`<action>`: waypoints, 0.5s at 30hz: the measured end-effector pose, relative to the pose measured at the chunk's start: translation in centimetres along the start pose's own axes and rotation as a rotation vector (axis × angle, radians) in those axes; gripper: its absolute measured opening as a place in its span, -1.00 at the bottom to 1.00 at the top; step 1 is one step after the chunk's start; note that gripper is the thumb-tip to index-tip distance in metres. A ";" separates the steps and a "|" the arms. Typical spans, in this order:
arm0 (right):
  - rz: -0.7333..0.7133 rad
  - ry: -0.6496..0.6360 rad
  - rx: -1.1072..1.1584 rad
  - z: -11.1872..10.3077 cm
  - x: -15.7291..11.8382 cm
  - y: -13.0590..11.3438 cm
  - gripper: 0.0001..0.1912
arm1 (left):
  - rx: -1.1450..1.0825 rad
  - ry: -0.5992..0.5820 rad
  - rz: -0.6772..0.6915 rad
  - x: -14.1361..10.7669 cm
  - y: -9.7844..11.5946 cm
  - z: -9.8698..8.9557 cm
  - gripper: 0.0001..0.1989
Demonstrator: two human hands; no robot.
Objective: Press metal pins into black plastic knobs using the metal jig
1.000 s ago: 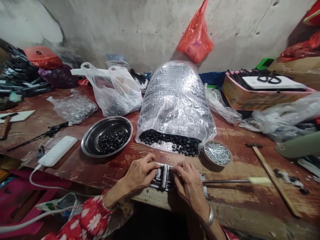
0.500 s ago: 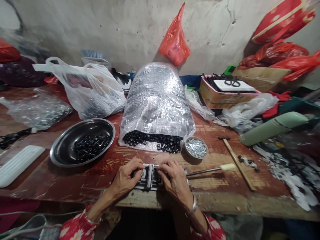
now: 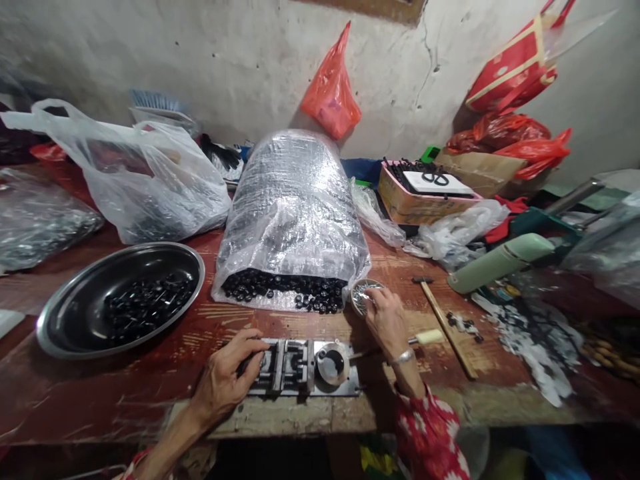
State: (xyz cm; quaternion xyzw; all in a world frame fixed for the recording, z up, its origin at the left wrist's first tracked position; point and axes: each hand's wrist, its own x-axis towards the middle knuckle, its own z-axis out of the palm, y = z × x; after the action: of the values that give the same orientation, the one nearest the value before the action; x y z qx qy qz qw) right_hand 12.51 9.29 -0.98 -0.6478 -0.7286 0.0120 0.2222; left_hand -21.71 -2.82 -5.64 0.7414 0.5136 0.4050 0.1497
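Observation:
A flat metal jig (image 3: 311, 368) with rails, springs and a round ring on its right end lies at the table's front edge. My left hand (image 3: 231, 368) is closed on the jig's left end, thumb and fingers on either side of a dark part. My right hand (image 3: 387, 323) reaches into a small round bowl (image 3: 354, 308) of thin silver screws or nails. Its fingers are drawn together among them; what is between the fingertips is hidden. Behind the jig, a silvery foil sack (image 3: 303, 213) lies with its mouth open, showing many small black round parts (image 3: 320, 293).
To the left stands a steel basin (image 3: 65, 333) with black parts in it. A screwdriver (image 3: 427, 337), a hammer (image 3: 450, 330) and a green flask (image 3: 503, 263) lie on the right. Plastic bags (image 3: 170, 193) and a box (image 3: 420, 200) stand further back.
My right hand has left the jig and moved right and away from me into the small bowl, uncovering the ring. My left hand stays at the jig's left end. The view has shifted right.

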 end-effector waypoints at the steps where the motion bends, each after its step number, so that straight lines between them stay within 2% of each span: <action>1: 0.010 -0.012 -0.030 0.3 0.6 0.4 -0.80 | 0.007 0.004 0.008 0.0 0.0 0.0 -0.81; 6: 0.020 -0.078 -0.134 1.3 2.2 0.9 -0.85 | 0.029 0.033 0.029 -0.1 0.1 -0.1 -0.80; 15: -0.051 -0.095 -0.117 1.3 1.9 1.4 -0.83 | 0.046 0.036 0.036 -0.1 0.1 0.0 -0.79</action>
State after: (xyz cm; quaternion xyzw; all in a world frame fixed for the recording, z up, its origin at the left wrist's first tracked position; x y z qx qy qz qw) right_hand 13.31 11.65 -2.02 -0.6396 -0.7541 -0.0054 0.1493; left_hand -21.62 -2.99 -5.64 0.7464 0.5119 0.4091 0.1159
